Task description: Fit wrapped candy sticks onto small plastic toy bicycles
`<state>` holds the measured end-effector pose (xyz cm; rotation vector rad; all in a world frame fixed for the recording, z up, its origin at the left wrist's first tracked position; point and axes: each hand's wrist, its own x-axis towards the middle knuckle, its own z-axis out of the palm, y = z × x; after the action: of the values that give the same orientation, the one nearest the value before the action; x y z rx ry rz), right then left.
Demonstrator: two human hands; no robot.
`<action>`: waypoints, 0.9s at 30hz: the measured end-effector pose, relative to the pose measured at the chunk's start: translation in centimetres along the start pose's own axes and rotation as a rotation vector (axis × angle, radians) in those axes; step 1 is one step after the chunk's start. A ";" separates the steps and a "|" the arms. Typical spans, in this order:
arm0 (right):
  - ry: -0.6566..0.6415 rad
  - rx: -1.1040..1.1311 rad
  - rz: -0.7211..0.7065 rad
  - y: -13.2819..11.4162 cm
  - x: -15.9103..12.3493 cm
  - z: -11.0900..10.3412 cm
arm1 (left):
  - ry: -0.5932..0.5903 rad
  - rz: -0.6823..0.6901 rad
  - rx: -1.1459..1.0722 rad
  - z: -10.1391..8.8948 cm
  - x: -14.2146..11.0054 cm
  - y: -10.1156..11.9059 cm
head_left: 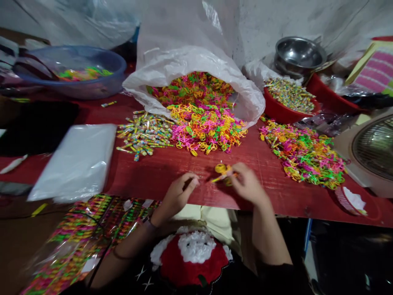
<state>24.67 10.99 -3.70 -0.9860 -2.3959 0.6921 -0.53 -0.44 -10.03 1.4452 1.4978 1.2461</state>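
Observation:
My right hand [249, 185] pinches a small yellow-orange plastic toy [221, 169], blurred by motion, just above the red table [147, 176]. A thin yellow wrapped stick [217, 179] shows alongside the toy, on the side facing my other hand. My left hand [179, 193] is apart from it, over the table's front edge, with thumb and forefinger drawn together; whether anything is between them I cannot make out. Beyond both hands lie a heap of bright plastic toys [208, 129] and, left of it, a pile of wrapped sticks [145, 133].
A white sack [193, 57] of toys opens toward me. Right are another toy heap [307, 155], a red bowl [278, 108] of wrapped sticks and a fan [374, 143]. Left are clear plastic bags [75, 159] and a blue basin [101, 84]. Packed strips [73, 237] hang below.

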 end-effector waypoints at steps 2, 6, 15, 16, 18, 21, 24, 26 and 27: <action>0.313 -0.159 0.137 3.2 -0.5 -4.8 | 0.181 0.021 0.202 -3.5 0.3 -0.4; 0.690 -0.592 0.307 8.1 0.2 -10.6 | 0.521 -0.006 0.706 -11.3 1.2 -3.0; 0.064 -0.394 0.183 4.8 8.3 1.8 | 0.511 -0.119 0.929 -13.5 3.8 -6.3; 0.066 -0.428 0.206 4.5 8.3 2.7 | 0.529 -0.124 0.911 -13.1 3.7 -6.1; 0.062 -0.465 0.211 4.1 7.8 3.5 | 0.558 -0.127 0.858 -12.5 3.0 -5.5; 0.048 -0.483 0.168 3.6 6.1 3.6 | 0.518 -0.070 0.767 -11.8 1.6 -4.7; 0.034 -0.466 0.185 2.9 4.3 3.6 | 0.467 -0.034 0.663 -11.2 0.6 -4.3; 0.019 -0.416 0.234 2.3 3.2 3.8 | 0.458 -0.026 0.589 -10.7 0.4 -4.3; 0.020 -0.394 0.263 2.1 2.7 3.8 | 0.444 -0.012 0.561 -10.5 0.4 -4.3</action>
<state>21.80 13.23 -7.30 -1.4791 -2.4602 0.2933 -11.79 -1.44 -11.03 1.5533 2.2912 1.2503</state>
